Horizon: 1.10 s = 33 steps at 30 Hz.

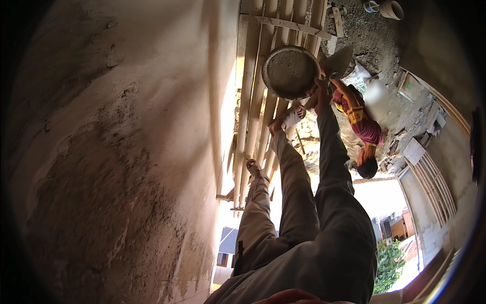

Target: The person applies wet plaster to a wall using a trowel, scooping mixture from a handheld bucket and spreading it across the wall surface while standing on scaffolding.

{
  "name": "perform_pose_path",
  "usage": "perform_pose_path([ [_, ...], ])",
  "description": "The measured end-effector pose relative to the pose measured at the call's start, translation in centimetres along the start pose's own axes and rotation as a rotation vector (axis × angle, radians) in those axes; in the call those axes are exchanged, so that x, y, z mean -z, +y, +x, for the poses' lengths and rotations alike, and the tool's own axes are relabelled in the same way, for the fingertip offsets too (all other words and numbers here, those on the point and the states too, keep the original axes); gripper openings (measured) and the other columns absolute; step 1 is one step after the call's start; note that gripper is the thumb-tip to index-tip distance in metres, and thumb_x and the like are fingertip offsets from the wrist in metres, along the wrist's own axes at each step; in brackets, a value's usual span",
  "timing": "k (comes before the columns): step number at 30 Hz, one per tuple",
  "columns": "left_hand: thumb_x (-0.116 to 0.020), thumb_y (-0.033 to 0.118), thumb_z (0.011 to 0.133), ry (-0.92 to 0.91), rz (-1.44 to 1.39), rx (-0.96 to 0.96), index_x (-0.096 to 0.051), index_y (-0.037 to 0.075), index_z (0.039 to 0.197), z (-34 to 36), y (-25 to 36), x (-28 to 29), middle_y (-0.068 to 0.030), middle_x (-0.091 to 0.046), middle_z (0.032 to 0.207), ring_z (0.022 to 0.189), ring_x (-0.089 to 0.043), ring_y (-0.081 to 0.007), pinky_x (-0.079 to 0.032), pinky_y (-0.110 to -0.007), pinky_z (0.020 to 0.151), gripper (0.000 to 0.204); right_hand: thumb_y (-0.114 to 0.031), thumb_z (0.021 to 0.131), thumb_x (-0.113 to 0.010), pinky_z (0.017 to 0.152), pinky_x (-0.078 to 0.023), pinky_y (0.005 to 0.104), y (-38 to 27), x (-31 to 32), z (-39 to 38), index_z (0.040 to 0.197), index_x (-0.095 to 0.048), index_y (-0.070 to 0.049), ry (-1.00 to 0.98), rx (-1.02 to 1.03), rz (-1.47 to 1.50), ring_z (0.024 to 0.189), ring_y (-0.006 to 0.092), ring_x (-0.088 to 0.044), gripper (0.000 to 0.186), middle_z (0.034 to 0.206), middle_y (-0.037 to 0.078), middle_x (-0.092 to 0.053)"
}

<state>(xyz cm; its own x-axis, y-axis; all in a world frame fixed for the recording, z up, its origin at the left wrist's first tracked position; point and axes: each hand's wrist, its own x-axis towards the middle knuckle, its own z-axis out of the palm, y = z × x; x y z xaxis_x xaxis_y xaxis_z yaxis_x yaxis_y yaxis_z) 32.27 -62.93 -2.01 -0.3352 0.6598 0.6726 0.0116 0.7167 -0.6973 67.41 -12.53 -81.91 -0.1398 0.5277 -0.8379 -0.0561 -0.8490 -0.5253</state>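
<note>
A round bucket of grey mortar [289,71] rests over the slatted plank platform [250,86]. My right hand [318,92] is closed at the bucket's lower right rim. My left hand [277,127] is lower, beside my sandalled foot [296,116]; what its fingers do is too small to make out. My other foot [254,167] stands farther down the planks. Right of the bucket, a co-worker in maroon and yellow [362,121] reaches up toward it, by a dark flat tool or pan [338,61].
A rough plastered wall [131,152] fills the left. Below at right are rubble, a white sack [358,76], small buckets [390,10] and leaning wooden slats [433,187]. A board [283,25] crosses the planks. Bright gaps open beside and below the platform.
</note>
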Motion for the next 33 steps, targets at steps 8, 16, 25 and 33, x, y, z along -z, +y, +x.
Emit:
perform_pose_path([
  [8,-0.027,0.048,0.105,-0.022,0.002,0.016,-0.037,0.009,0.151,-1.0,-1.3,-1.6,-0.0275,-0.019,0.158,0.138,-0.029,-0.0486,-0.028,-0.063,0.108,0.061,-0.022,0.081,-0.072,0.079,-0.052,0.0408,-0.5,-4.8,-6.6,0.104,-0.059,-0.007,0.297,-0.009,0.342,0.08,0.0201,-0.056,0.03,0.092,0.007,-0.056],
  [16,-0.027,0.049,0.105,-0.066,0.04,-0.034,-0.037,0.01,0.151,-1.2,-0.5,-1.4,-0.0269,-0.02,0.158,0.138,-0.031,-0.0472,-0.029,-0.062,0.108,0.061,-0.015,0.091,-0.065,0.071,-0.059,0.0384,-1.0,-16.5,-4.8,0.104,-0.057,-0.003,0.264,0.185,0.403,0.081,0.0248,-0.068,0.02,0.09,0.014,-0.065],
  [25,-0.027,0.049,0.105,-0.109,-0.001,-0.023,-0.038,0.01,0.151,-2.8,-0.1,-3.3,-0.0263,-0.022,0.157,0.138,-0.033,-0.0456,-0.031,-0.062,0.108,0.061,-0.045,0.091,-0.063,0.044,-0.045,0.0357,-7.0,-8.3,2.0,0.108,-0.056,-0.01,-0.098,0.126,-1.021,0.048,0.0146,-0.051,0.04,0.06,0.003,-0.055],
  [33,-0.027,0.05,0.105,-0.082,-0.04,-0.038,-0.038,0.011,0.151,-1.9,0.0,-6.1,-0.0257,-0.023,0.157,0.137,-0.034,-0.0442,-0.032,-0.061,0.108,0.061,-0.022,0.095,-0.057,0.061,-0.053,0.0457,9.9,10.2,-0.6,0.107,-0.058,-0.011,0.023,0.868,-1.924,0.082,0.0332,-0.065,0.017,0.099,0.012,-0.057],
])
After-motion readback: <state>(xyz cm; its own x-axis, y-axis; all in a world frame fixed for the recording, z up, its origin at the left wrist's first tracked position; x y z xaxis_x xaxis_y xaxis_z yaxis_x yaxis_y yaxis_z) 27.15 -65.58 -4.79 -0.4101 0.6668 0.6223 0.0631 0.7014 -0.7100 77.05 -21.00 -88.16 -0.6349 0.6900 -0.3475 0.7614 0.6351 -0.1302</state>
